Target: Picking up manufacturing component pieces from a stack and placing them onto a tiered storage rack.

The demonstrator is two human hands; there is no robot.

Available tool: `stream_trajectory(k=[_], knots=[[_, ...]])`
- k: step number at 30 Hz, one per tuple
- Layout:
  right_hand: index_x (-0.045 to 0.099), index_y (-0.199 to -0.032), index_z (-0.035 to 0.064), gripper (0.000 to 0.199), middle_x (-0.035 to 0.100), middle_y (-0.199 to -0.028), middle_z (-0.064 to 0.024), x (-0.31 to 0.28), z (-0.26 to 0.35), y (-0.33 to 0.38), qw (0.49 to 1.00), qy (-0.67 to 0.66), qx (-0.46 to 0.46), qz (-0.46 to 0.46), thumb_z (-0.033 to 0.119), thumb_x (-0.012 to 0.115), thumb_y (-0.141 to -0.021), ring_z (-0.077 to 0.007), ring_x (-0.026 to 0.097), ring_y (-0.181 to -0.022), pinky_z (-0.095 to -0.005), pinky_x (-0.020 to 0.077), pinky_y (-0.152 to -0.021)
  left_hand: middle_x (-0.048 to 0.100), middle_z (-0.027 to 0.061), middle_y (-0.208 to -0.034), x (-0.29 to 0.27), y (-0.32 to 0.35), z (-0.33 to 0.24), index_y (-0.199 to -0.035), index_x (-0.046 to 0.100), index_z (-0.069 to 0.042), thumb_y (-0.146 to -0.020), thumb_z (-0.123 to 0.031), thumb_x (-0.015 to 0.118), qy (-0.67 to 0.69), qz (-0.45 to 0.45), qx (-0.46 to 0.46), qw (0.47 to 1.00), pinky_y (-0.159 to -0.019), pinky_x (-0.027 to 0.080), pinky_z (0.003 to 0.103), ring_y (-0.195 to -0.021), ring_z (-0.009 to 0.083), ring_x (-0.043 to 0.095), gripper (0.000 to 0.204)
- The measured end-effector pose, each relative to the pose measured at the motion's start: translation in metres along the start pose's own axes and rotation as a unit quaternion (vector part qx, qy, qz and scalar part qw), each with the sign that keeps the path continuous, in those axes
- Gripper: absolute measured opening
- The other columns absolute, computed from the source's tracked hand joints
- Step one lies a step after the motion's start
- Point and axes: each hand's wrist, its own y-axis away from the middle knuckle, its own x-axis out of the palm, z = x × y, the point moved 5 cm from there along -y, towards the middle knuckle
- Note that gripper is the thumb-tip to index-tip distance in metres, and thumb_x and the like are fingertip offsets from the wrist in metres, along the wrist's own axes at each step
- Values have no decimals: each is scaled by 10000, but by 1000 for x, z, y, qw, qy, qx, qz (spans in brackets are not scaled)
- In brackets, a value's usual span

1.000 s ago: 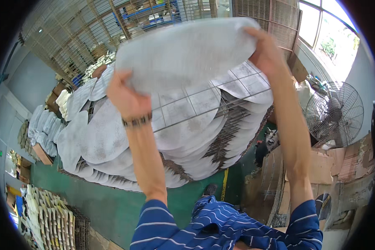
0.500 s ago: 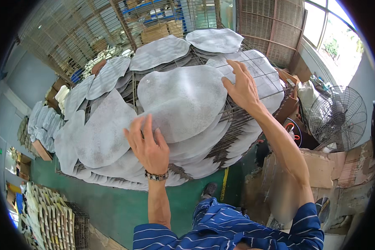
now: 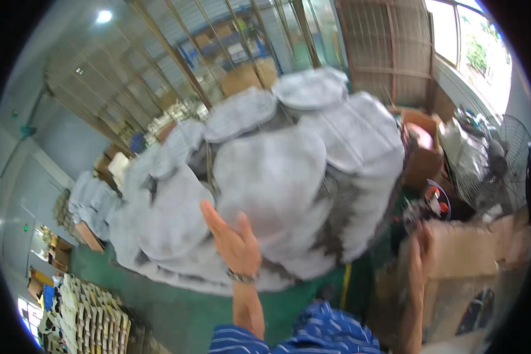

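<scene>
My left hand (image 3: 233, 245), with a dark bracelet at its wrist, is held up over the front of the pile, fingers stretched out and holding nothing. Behind it lies a large rounded pale grey sheet (image 3: 268, 171). Left of that, another pale grey sheet (image 3: 174, 221) leans on the stack. My right hand (image 3: 420, 253) is off to the right, away from the sheets and in front of cardboard; it is blurred, but its fingers look extended and nothing shows in them. More layered sheets and wire mesh lie around, smeared by motion.
A wire-guarded fan (image 3: 495, 168) and an open cardboard box (image 3: 422, 156) stand at the right. Cardboard (image 3: 466, 251) stands close by my right hand. Stacked pale pieces (image 3: 94, 318) are at lower left. Green floor (image 3: 171, 307) runs along the pile's front.
My right hand has left the sheets at the upper right and come down toward me, to the right. My left hand has shifted slightly right and down in view. The whole view has tilted.
</scene>
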Motion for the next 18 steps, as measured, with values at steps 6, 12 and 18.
stream_trajectory(k=[6,12,18], knots=[[520,-1362,-15,411,609,-1290,-153,-86,-111,123,965,49,230,-120,79,575,-966,-225,589,-1184,-335,463,-997,410,294,-1468,10,33,-72,-1415,414,89,-966,-197,559,142,63,131,979,-1138,296,483,-1362,461,389,552],[637,-1235,19,327,696,-1103,-129,-153,-124,189,918,64,289,-263,149,605,-937,-188,662,-998,-301,522,-828,616,194,-1273,123,148,-240,-1228,636,8,-868,-69,652,404,366,269,794,-1037,426,442,-1211,375,567,369],[694,-1102,47,371,721,-964,-178,-190,-151,272,861,197,355,-306,304,622,-845,-336,694,-889,-423,540,-787,657,147,-1108,181,354,-302,-1159,662,33,-916,-30,617,435,640,276,570,-909,491,357,-1016,271,632,255]])
